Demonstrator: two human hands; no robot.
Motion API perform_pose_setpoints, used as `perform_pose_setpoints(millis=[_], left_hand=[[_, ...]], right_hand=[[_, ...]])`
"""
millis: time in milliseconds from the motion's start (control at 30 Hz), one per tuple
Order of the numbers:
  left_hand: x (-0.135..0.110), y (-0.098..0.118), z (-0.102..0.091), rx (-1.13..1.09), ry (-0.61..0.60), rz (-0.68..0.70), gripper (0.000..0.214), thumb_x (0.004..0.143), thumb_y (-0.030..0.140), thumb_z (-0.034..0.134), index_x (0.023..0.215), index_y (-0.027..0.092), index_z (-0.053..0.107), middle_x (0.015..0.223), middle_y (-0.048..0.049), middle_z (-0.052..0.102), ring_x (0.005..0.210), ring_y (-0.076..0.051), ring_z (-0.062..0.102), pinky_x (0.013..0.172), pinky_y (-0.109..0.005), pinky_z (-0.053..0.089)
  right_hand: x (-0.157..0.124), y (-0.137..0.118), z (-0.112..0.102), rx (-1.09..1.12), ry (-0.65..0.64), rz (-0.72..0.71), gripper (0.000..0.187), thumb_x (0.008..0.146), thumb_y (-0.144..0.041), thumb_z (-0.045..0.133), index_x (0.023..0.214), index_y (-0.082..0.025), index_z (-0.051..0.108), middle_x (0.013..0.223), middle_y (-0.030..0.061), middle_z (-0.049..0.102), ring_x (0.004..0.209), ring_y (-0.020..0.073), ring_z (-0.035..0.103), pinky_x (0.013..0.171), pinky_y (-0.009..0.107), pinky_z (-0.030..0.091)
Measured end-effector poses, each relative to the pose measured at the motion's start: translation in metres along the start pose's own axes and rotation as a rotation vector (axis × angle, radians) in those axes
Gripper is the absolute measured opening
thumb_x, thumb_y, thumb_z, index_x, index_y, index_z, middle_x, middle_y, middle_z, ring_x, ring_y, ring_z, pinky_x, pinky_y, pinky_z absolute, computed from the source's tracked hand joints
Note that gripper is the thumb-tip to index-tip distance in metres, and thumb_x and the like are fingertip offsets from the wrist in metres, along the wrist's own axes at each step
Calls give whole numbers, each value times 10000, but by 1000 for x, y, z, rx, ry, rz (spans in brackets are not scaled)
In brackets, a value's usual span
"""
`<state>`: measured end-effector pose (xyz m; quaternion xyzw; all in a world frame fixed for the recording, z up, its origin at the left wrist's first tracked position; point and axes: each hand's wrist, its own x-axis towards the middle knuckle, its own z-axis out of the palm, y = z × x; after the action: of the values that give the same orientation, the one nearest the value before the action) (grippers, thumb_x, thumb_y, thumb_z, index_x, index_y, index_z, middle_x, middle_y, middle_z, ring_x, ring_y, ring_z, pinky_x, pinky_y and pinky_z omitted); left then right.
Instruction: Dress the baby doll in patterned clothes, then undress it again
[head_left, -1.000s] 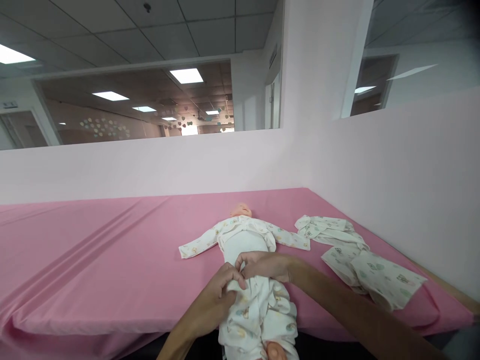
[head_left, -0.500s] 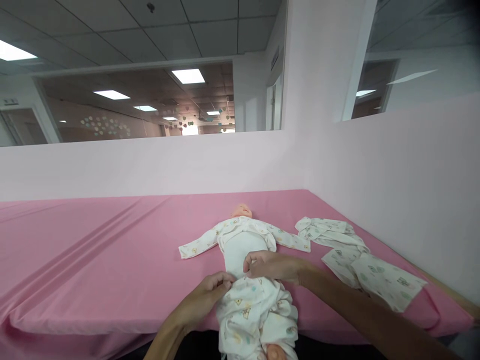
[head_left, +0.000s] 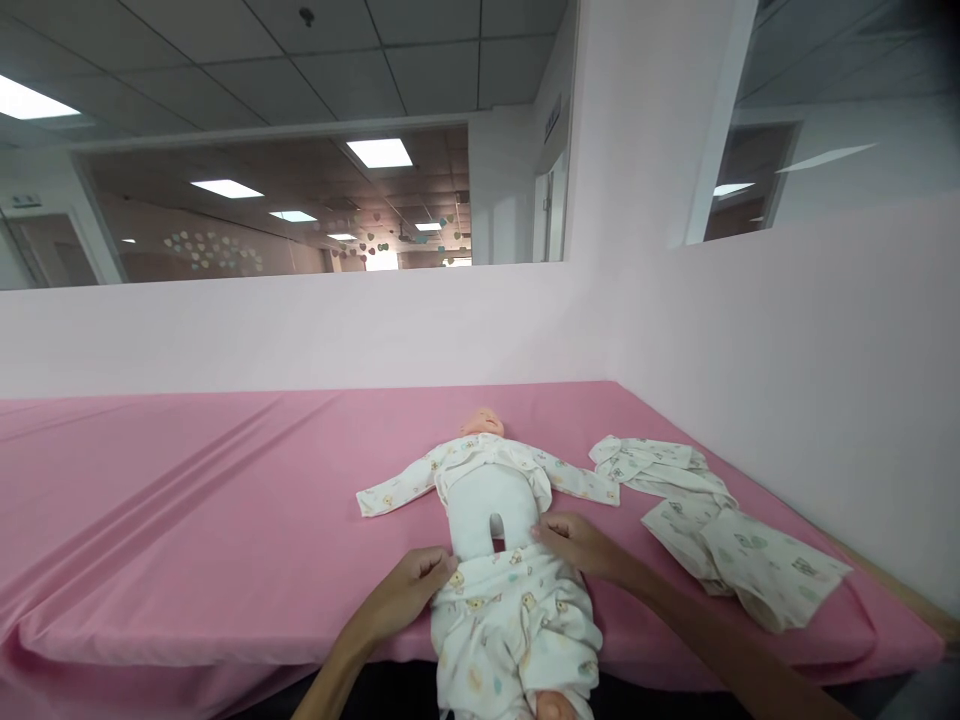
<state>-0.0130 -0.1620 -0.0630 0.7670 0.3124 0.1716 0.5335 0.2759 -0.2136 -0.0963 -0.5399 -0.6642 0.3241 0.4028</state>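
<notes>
A baby doll (head_left: pixel 484 470) lies on its back on the pink-covered table (head_left: pixel 187 520), head toward the wall. It wears a white printed top with sleeves spread out. White printed trousers (head_left: pixel 514 625) sit low on its legs, below the bare white body. My left hand (head_left: pixel 409 590) pinches the trousers' waistband on the left side. My right hand (head_left: pixel 577 545) grips the waistband on the right side. One doll foot (head_left: pixel 553 706) shows at the bottom edge.
A second set of white printed baby clothes (head_left: pixel 712 525) lies crumpled to the right of the doll. A pale pink wall runs behind and along the right of the table. The table's near edge drops off just under the doll's legs.
My hands have moved apart from the middle of the waistband to its two sides. The trousers have slid down the doll, baring more of the white body.
</notes>
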Motion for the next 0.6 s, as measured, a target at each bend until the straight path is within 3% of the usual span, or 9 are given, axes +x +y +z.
perform_pose_setpoints(millis=[167,300,433,600], left_hand=[[9,-10,3,82,269,50,478,859,630,383,661,200,315,687,42,302,644,-116,287,572,-226,266],[20,-6,9,70,416,34,481,840,644,399,665,212,279,673,46,293,620,-115,288,556,-225,281],[34,0,16,-4,482,68,466,845,646,391,691,218,287,673,47,305,621,-116,304,557,-229,284],[40,-9,17,5,487,67,472,849,638,388,670,214,282,658,50,292,618,-112,295,558,-239,275]], right_hand=[[10,8,7,-92,119,-63,400,899,-451,411,607,-223,261,614,-35,282,585,137,296,573,298,239],[10,9,13,-41,169,-67,397,899,-491,423,636,-218,306,636,-39,323,613,133,342,583,275,283],[13,4,15,15,215,-23,403,873,-540,448,656,-218,339,627,-47,325,600,128,340,565,255,297],[25,9,10,46,304,-15,437,840,-540,479,606,-227,284,599,-50,283,580,130,314,547,260,278]])
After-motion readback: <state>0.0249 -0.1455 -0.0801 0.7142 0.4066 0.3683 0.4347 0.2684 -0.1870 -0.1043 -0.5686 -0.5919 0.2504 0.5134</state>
